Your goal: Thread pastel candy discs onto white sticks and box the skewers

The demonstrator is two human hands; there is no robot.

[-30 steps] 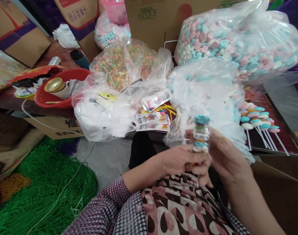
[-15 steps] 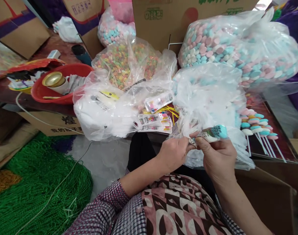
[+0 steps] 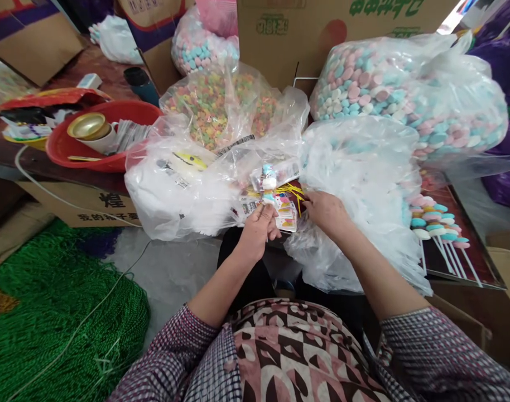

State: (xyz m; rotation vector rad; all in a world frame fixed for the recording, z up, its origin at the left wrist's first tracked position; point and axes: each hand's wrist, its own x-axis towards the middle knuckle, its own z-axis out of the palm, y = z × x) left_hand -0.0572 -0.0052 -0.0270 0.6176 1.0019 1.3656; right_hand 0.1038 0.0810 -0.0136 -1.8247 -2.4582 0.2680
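Note:
My left hand point(image 3: 258, 226) is closed around the lower end of a bagged marshmallow lollipop point(image 3: 269, 177), which points up and away from me with blue and white pieces inside. A pile of yellow twist ties point(image 3: 292, 191) lies just beyond and to its right. At the right end of that pile my right hand point(image 3: 328, 213) reaches in, its fingertips pinched at the ends of the ties. Printed wrappers point(image 3: 286, 218) sit partly hidden under my left hand.
Unwrapped marshmallow lollipops point(image 3: 437, 220) lie on the right. A clear plastic bag heap point(image 3: 355, 167), a big marshmallow bag point(image 3: 364, 84) and a bag of colourful candy point(image 3: 213, 106) surround the work spot. A red basin point(image 3: 112, 162) stands left; green cord point(image 3: 71, 312) covers the floor.
My left hand has moved left, now holding the bagged lollipop upright; it was between both hands. My right hand has let go of it and moved left to the twist ties.

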